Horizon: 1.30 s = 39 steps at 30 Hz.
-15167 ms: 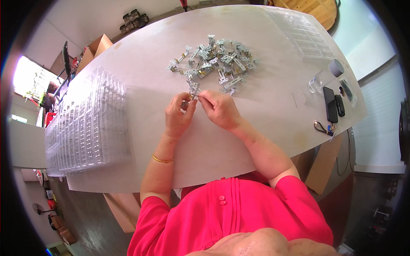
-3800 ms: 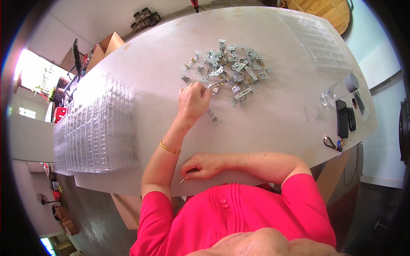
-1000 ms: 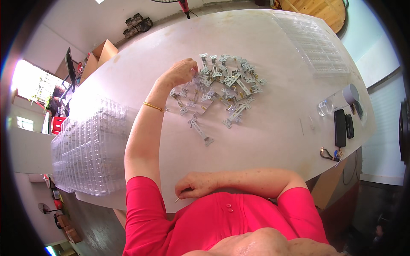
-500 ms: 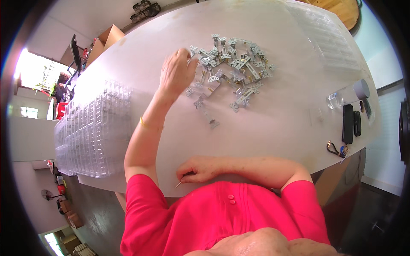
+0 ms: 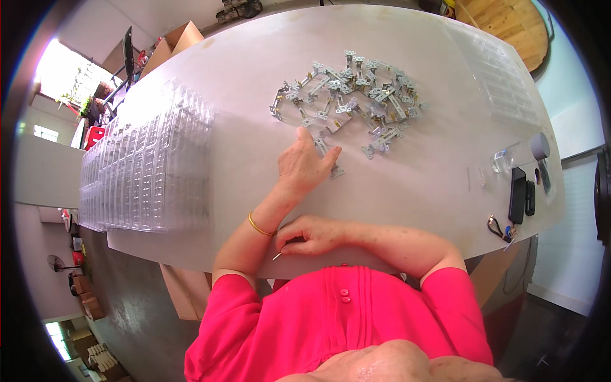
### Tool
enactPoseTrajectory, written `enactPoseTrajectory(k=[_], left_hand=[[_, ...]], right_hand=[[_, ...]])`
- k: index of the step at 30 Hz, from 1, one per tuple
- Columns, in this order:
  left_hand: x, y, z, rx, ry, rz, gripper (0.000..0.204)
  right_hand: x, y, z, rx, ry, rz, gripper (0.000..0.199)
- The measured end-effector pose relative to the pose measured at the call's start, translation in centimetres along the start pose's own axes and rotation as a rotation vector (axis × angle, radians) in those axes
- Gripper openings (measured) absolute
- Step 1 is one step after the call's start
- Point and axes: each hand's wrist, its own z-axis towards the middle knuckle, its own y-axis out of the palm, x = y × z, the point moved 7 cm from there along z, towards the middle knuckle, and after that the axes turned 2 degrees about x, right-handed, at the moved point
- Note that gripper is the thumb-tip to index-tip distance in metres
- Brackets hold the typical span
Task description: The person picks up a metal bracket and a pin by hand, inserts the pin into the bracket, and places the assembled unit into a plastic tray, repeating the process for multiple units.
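A loose heap of small silvery metal brackets (image 5: 388, 95), some with brass-coloured bits, lies on the pale table. My left hand (image 5: 305, 165), with a yellow bangle on its wrist, is over the heap's near left side. Its index finger and thumb are apart, on either side of a single bracket (image 5: 323, 148) partly hidden beneath the hand. Whether they touch it is hard to see. My right hand (image 5: 312, 235) rests close to my body by the table's near edge, closed around a thin metal rod (image 5: 277, 256) whose tip sticks out. The rod's other end is hidden.
Tall stacks of clear plastic trays (image 5: 146, 172) stand at the left. More clear trays (image 5: 503, 76) lie at the far right. Along the right edge are a clear bottle (image 5: 519, 156) with a grey cap, a black case (image 5: 517, 196) and keys (image 5: 509, 232).
My left hand has come back from the heap's far left side toward me, uncovering a bracket there. My right hand keeps the rod. The whole view has shifted slightly.
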Motion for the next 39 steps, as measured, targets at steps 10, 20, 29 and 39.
enactPoseTrajectory(k=[10,20,29,39], left_hand=[[-3.1,-0.3,-0.8,0.012,-0.094,-0.316,0.03],[-3.0,1.8,-2.5,-0.309,-0.276,-1.415,0.02],[-3.9,2.4,-2.2,-0.186,-0.26,-1.423,0.019],[-3.6,2.7,-2.2,-0.176,-0.233,-1.346,0.021]], right_hand=[[0.8,-0.3,-0.6,0.059,0.135,0.035,0.014],[-7.2,-11.9,-5.2,1.024,-0.069,-0.244,0.008],[-2.9,-13.2,-7.3,1.123,0.035,-0.357,0.005],[-2.3,-13.2,-7.2,1.097,0.054,-0.389,0.004]])
